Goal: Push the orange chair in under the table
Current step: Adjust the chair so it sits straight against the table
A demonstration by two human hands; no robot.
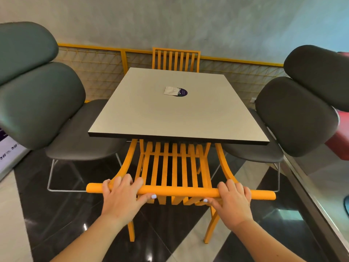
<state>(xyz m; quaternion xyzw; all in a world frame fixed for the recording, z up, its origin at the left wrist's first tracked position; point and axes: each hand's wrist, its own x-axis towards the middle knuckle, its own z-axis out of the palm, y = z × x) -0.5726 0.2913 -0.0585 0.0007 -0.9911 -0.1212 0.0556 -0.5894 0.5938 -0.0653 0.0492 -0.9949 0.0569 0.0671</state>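
Note:
The orange chair (pixel 175 167) with a slatted back stands right in front of me, its seat partly hidden beneath the near edge of the grey square table (pixel 143 114). My left hand (pixel 122 197) wraps the left part of the chair's round top rail. On the right part of that rail, my right hand (pixel 233 201) grips in the same way. Both thumbs sit under the rail, fingers over it. The chair's rear legs stand on the dark tiled floor below my wrists.
A dark padded chair (pixel 56 114) stands at the table's left side and another dark padded chair (pixel 294 118) at its right. A second orange chair (pixel 176 58) faces me at the far side. A white paper on a round purple sticker (pixel 175 91) lies on the tabletop. A yellow railing runs along the wall.

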